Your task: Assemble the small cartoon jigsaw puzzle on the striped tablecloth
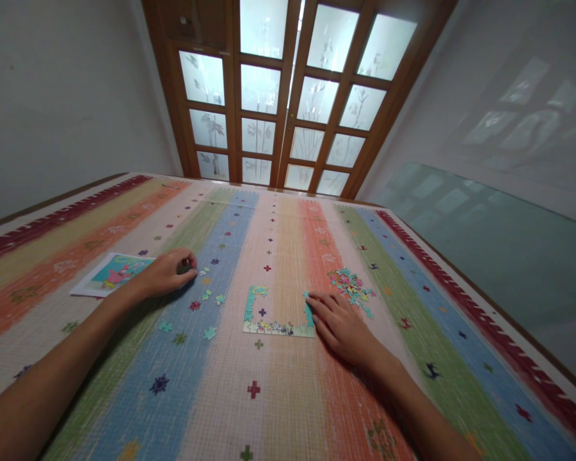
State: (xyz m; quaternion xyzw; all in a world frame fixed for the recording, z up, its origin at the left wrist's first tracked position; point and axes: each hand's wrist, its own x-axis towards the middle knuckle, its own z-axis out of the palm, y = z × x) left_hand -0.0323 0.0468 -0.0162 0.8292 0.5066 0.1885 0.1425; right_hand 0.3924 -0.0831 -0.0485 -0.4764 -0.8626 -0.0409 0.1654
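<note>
A partly built jigsaw puzzle (278,329) lies flat on the table, its bottom edge joined to a left side and a short right side. My right hand (340,326) rests at that right side, fingers stretched out and fingertips touching the turquoise edge pieces (309,310). To the left, my left hand (173,272) has its fingers curled toward the thumb; whatever may be between them is hidden. Just beyond its fingertips are small loose puzzle pieces (206,295). A picture card (89,282) with a pink figure on turquoise lies partly behind my left wrist.
Beyond my right hand is a heap of mixed puzzle pieces (350,285). Two turquoise pieces lie nearer me, one of them a loose piece (210,333). A striped tablecloth (288,397) with printed motifs covers the table. Wooden glazed doors (283,64) stand past the far edge.
</note>
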